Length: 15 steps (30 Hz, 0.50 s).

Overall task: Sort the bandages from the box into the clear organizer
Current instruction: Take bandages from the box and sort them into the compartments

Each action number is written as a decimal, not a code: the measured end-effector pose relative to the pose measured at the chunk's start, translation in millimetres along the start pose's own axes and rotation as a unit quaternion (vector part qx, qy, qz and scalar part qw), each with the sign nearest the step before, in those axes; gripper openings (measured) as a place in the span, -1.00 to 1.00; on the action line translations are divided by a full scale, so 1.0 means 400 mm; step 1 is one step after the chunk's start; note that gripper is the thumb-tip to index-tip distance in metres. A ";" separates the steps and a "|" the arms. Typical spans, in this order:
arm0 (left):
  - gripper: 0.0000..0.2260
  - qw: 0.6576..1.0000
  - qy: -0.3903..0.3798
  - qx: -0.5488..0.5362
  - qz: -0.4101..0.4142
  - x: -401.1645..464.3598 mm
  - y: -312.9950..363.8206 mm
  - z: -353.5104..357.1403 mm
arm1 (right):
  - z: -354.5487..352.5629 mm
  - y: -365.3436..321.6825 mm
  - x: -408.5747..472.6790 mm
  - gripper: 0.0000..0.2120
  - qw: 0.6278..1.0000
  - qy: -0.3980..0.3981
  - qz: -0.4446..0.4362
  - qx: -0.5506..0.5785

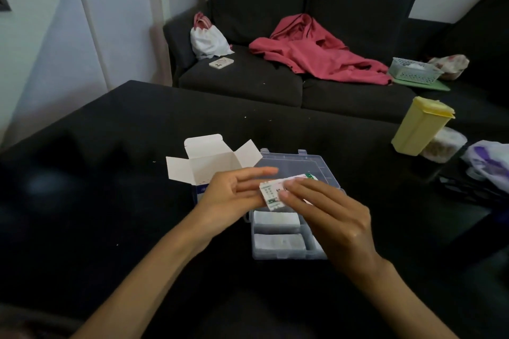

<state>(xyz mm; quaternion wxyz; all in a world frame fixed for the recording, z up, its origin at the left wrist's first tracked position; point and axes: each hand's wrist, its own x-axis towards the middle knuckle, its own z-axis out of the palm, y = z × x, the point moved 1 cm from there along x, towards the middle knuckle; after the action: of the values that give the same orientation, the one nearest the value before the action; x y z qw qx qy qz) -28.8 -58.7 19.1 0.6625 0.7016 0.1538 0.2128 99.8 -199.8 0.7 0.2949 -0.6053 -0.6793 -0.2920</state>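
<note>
Sorting looks partly done: the clear organizer [286, 253], lid up, on the black bench [110, 201], already has white bandage stacks in its two near-left compartments, while the open box [209, 165] stands just left of it, contents hidden, so how much remains cannot be told. A small stack of wrapped bandages [275, 192] is held above the organizer's middle, between both hands; the left hand [234, 195] pinches its left end, and the right hand [327, 215] grasps it from the right, fingertips [286, 191] curled over its top.
</note>
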 end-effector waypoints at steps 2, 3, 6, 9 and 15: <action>-0.67 1.000 -0.027 -0.006 0.009 -0.002 0.001 0.011 | -0.006 0.006 -0.015 -0.66 1.000 0.003 -0.005 -0.010; -0.67 0.999 -0.035 -0.006 0.017 -0.003 0.002 0.016 | -0.010 0.009 -0.020 -0.65 1.000 0.003 -0.005 -0.012; -0.67 0.998 -0.041 0.002 0.037 0.004 0.002 0.028 | -0.013 0.020 -0.033 -0.68 0.999 0.000 0.036 0.009; -0.70 0.997 -0.023 0.042 0.064 0.013 -0.003 0.039 | -0.012 0.021 -0.024 -0.71 0.993 0.010 0.093 0.067; -0.81 0.992 0.043 0.094 0.075 0.029 -0.022 0.054 | -0.012 0.009 0.025 -0.76 0.775 0.011 0.459 0.435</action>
<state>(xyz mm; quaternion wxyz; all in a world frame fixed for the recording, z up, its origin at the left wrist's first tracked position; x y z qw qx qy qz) -7.3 -70.8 10.8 0.5685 0.7605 0.1484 0.2765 102.7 -196.6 11.8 0.6332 -0.6490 -0.3724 0.1980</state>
